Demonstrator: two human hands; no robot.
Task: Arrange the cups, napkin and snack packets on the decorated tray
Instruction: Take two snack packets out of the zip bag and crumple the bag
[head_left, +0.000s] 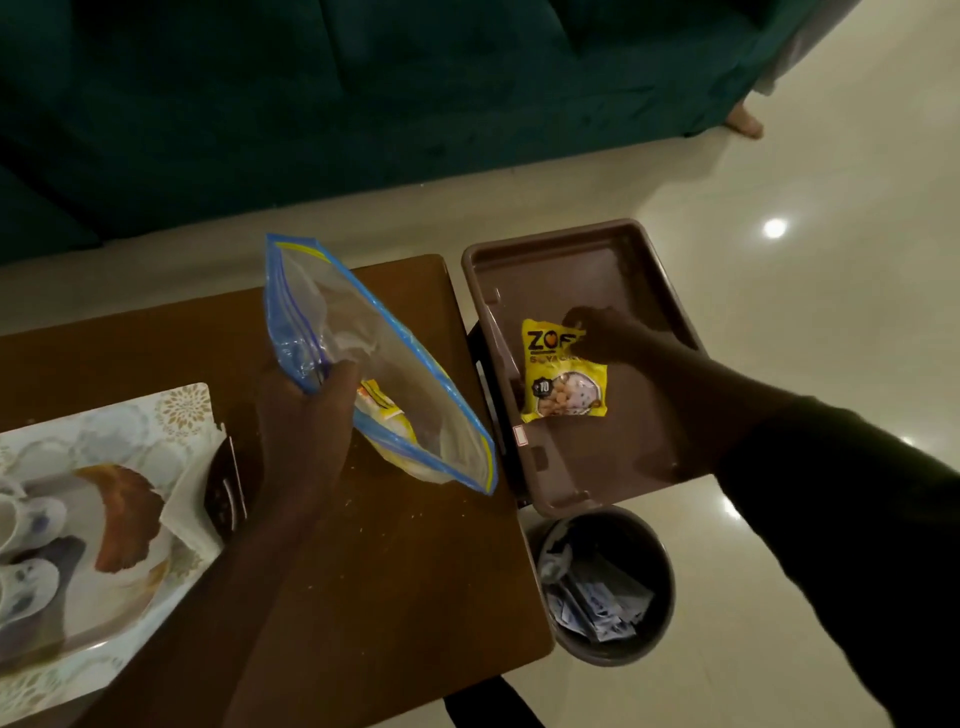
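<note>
My left hand (306, 421) grips a clear zip bag (363, 358) with blue edges, held tilted above the brown table (395, 561). Another yellow packet (387, 415) shows inside the bag. My right hand (608, 335) pinches the top of a yellow snack packet (563, 384) that lies in a plain brown tray (571, 270) right of the table. The decorated tray (171, 410), white with gold flowers, sits at the table's left. On it are white cups (31, 525) and a napkin (189, 514) over its right edge.
A dark bin (608, 582) with paper scraps stands on the floor below the brown tray. A green sofa (363, 104) fills the far side. Pale glossy floor (805, 260) lies to the right. A person's bare foot (745, 122) shows by the sofa's end.
</note>
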